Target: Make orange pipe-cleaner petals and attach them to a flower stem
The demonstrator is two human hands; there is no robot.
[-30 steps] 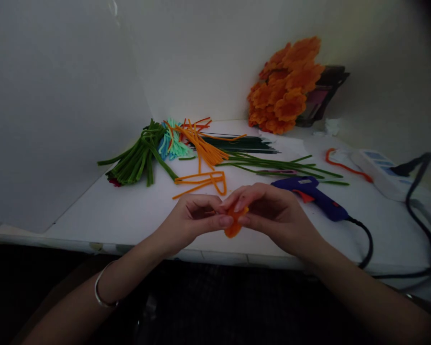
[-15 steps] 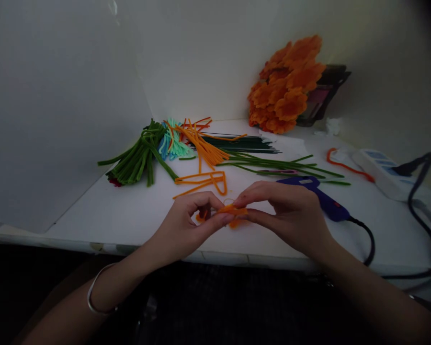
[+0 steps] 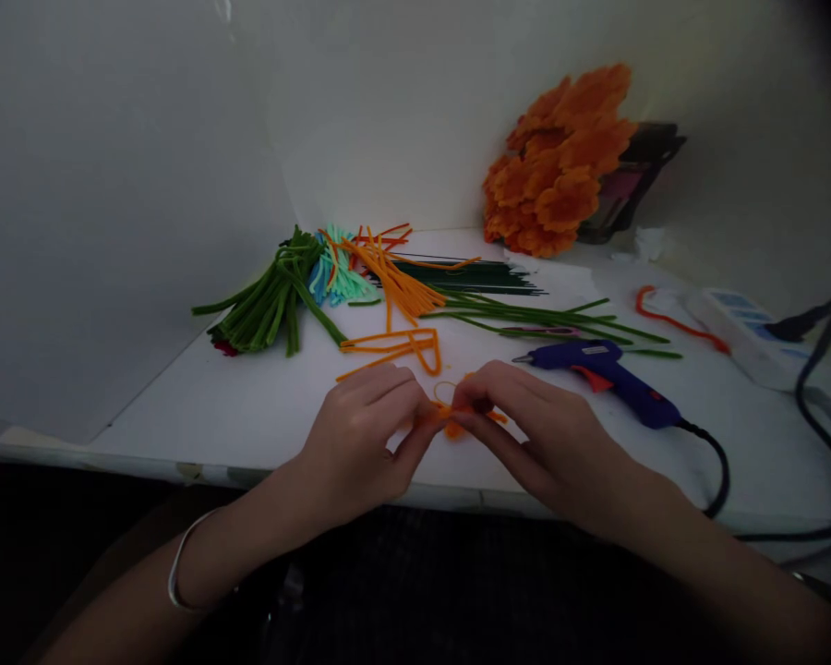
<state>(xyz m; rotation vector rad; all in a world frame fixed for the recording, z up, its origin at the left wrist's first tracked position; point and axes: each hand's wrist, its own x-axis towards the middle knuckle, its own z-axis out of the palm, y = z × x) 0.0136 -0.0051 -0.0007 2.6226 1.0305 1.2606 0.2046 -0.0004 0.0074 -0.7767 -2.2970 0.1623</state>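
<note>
Close to the table's front edge, my left hand and my right hand meet fingertip to fingertip. Both pinch a small orange pipe cleaner piece, mostly covered by the fingers. More orange fuzz shows behind and below the right fingers, and a thin wire loop rises just behind. Bent orange pipe cleaners lie on the table beyond my left hand. To the right of my right hand rests a blue glue gun with a red trigger.
Behind lie a bundle of green pipe cleaners, mint ones, loose orange ones and dark green stems. Orange flowers stand at the back right. A white power strip and black cord occupy the right side.
My hands have turned and drawn together on the orange piece; my left fingers now point more to the right. The right hand has lowered, uncovering the glue gun's nozzle and trigger.
</note>
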